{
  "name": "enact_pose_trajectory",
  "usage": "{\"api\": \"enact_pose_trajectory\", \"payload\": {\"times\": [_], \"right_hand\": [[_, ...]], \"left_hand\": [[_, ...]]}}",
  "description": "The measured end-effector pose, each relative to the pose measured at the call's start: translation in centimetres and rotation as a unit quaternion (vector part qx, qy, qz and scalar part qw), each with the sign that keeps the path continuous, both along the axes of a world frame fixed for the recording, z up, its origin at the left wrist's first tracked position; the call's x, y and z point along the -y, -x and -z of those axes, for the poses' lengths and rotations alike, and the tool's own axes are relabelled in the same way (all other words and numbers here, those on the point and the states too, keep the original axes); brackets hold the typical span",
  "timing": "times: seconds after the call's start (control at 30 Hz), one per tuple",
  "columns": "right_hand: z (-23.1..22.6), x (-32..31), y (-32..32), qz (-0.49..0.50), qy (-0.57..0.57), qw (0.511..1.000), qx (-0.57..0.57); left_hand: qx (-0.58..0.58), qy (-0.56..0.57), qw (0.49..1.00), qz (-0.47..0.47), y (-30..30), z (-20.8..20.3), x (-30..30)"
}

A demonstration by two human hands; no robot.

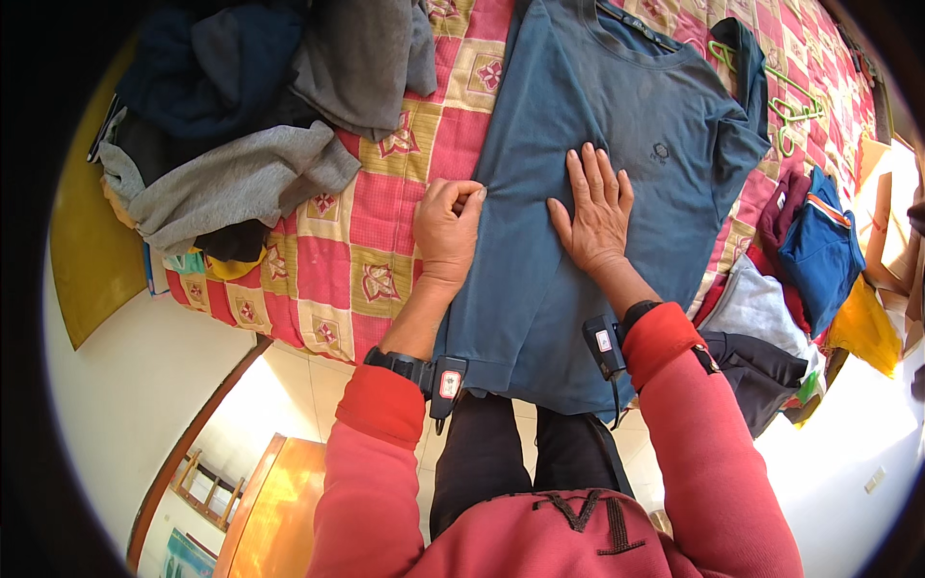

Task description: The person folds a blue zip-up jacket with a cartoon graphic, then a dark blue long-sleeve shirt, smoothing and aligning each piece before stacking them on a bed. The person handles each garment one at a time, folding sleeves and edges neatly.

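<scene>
Dark lettering [618, 530] on red sweatshirt [511, 544], emblem [659, 151] and collar label [649, 31] on blue shirt [667, 217], stickers [450, 384] on wrist devices [443, 410]

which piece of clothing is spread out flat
The blue shirt in the middle, under the right hand; the other clothes lie heaped to the left and right.

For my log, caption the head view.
Left hand pinching blue shirt at its edge, right hand flat on it; checked bedspread beneath.

Heaped clothes [241, 169] lie on a checked quilt [379, 283].
</scene>
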State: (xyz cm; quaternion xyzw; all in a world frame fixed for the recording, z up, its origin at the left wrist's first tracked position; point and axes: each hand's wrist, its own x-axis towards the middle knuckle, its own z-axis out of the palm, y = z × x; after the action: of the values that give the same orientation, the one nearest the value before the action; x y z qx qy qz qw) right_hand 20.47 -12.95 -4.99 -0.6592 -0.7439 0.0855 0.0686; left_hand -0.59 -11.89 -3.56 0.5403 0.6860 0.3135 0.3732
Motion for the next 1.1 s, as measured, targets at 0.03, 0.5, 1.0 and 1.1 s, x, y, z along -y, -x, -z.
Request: {"api": "enact_pose_trajectory", "payload": {"times": [0.03,0.5,1.0,1.1], "right_hand": [[0.0,0.0,0.0,0.000,0.002,1.000,0.000],[0.1,0.0,-0.2,0.000,0.008,1.000,-0.014],[-0.7,-0.2,-0.1,-0.004,0.042,0.999,-0.017],[-1.6,0.0,-1.7,-0.022,-0.034,0.990,-0.136]], "left_hand": [[0.060,-0.011,0.998,-0.020,0.3,-0.2,-0.1],[-0.245,0.317,0.896,0.191,17.2,-11.4,25.4],[-0.262,-0.092,0.919,0.278,-5.0,-3.4,10.1],[-0.315,-0.085,0.894,0.307,-5.5,-1.2,9.8]]}}
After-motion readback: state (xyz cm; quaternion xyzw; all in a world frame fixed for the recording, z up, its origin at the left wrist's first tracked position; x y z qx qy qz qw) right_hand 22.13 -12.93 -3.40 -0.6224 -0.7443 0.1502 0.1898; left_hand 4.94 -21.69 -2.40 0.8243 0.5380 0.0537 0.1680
